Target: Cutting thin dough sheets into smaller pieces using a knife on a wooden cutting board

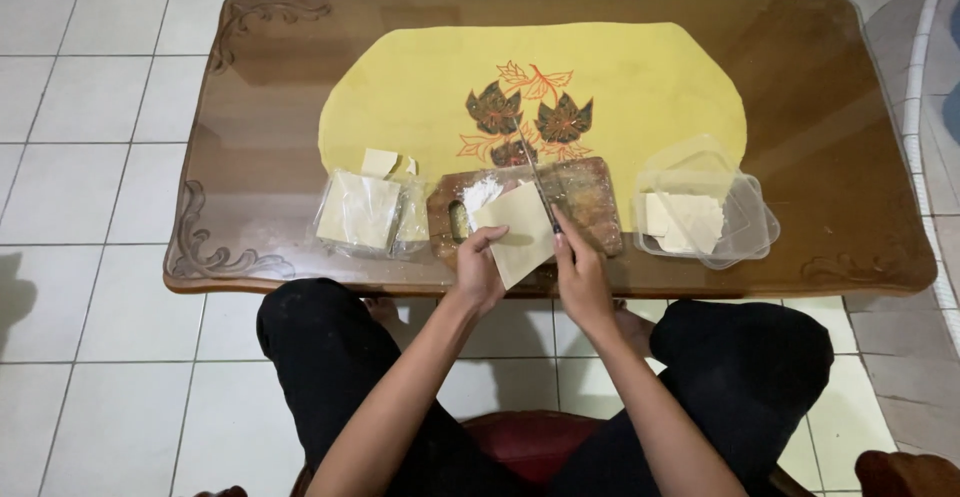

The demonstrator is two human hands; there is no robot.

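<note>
The dough sheet [517, 240], a pale square wrapper, sits tilted over the near edge of the wooden cutting board [560, 212], held up at its left corner by the left hand [478, 269], whose fingers pinch it. The right hand [580, 275] is closed around the handle of a knife [535, 185], its blade running along the sheet's right edge. The step in hand looks like cutting or trimming the sheet; the next move seems to call for a steady sheet and a straight draw of the blade. A plastic bag of sheets [365, 214] lies to the left on the worktop [820, 127], a clear plastic container [705, 212] with more pieces to the right, flour [480, 193] on the board.
</note>
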